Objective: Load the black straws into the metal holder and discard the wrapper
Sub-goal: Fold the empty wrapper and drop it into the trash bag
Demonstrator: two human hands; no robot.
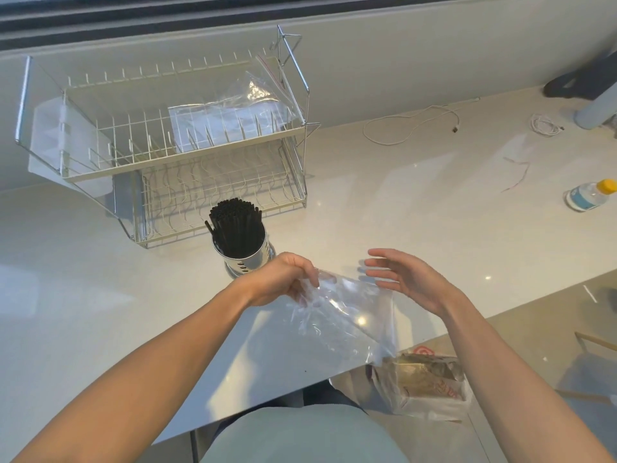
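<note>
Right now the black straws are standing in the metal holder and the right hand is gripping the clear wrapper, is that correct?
Not quite: the head view shows the left hand gripping the clear wrapper, while the right hand hovers open beside it. The black straws are indeed standing in the metal holder.

Beside the one dish rack (173, 142): one metal holder (243, 259), one clear wrapper (347, 315), two hands. The black straws (235, 225) are too many to count. Right of the rack lie two white cables (410, 125) and one bottle (591, 195).

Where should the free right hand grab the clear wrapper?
Probably the loose upper edge of the wrapper, coming from the right. The left hand pinches its left end, and the open right hand sits just beside that slack edge.
</note>
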